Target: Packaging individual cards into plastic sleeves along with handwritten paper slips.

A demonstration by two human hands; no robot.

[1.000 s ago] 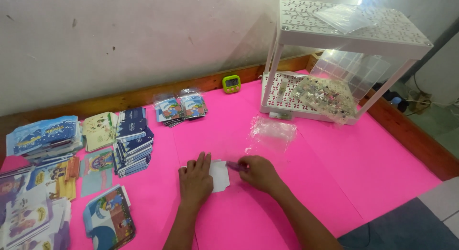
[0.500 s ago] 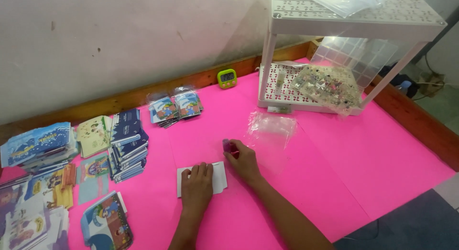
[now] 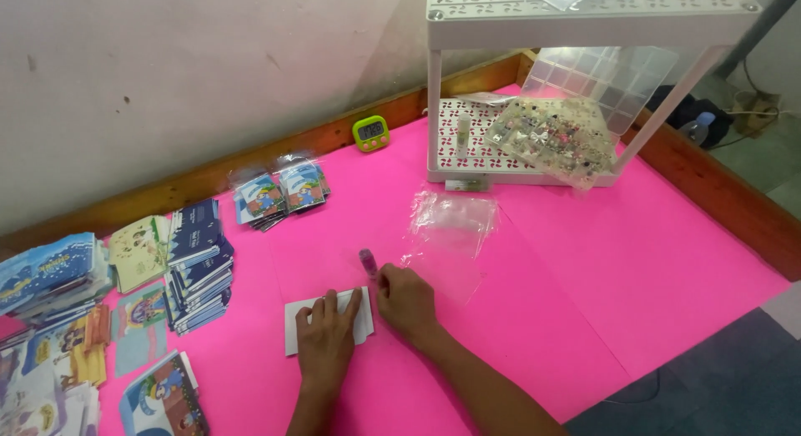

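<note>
White card: flat on the pink table, partly hidden under the left hand, whose fingers lie spread and flat on it, gripping nothing. Right hand: fingers curled, pinching what looks like a small glue stick; its lower end is hidden. Clear plastic bags: just beside, edges faint. Booklet stacks: left, partly cut off.

Open pink table lies right of the clear plastic bag; card stacks crowd its left, a white rack behind.
</note>
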